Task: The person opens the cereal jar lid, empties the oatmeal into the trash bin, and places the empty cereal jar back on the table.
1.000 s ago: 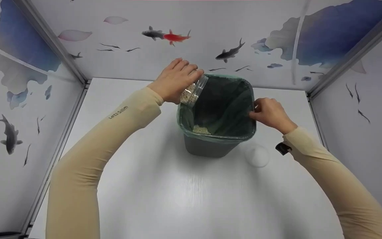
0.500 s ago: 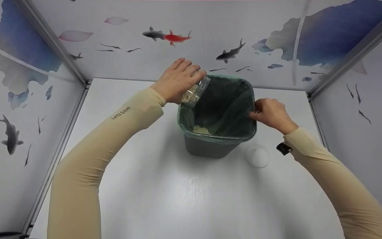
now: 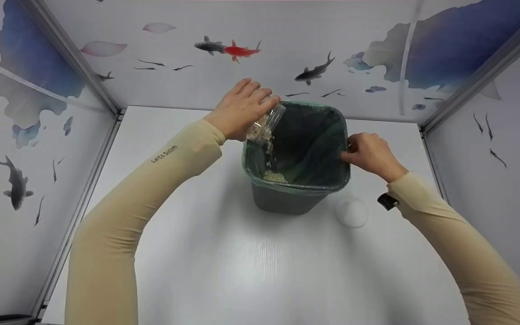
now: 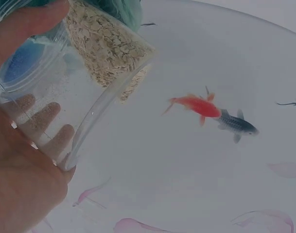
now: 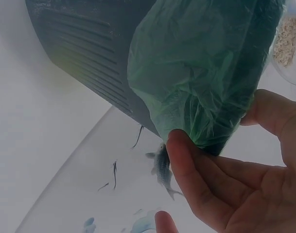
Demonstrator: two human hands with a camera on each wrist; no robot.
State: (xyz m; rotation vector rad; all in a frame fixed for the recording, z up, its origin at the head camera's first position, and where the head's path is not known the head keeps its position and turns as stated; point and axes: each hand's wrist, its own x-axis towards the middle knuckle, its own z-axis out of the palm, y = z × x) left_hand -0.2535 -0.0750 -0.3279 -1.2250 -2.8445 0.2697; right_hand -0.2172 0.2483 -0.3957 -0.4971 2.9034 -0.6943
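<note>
My left hand [image 3: 239, 110] grips a clear jar [image 4: 84, 126] of oat flakes [image 4: 106, 46], tipped over the left rim of a trash bin [image 3: 282, 201]. Flakes fall in a stream from the jar's mouth, and a small heap of them shows on the green bag [image 3: 305, 135] lining the bin. On the right side, my right hand [image 3: 370, 153] pinches the bin's rim together with the bag, thumb inside and fingers outside. In the right wrist view the bag's folded edge [image 5: 186, 82] hangs over the bin's ribbed wall.
A round clear lid [image 3: 351, 212] lies on the white table [image 3: 224, 271], just right of the bin. White panels [image 3: 174, 81] printed with fish and petals enclose the table at the back and both sides. A black object [image 3: 2, 318] shows at the lower left edge.
Flakes now pour out of the jar into the bin, where earlier no falling stream showed. The left hand has shifted slightly right with the jar. The right hand stays at the rim.
</note>
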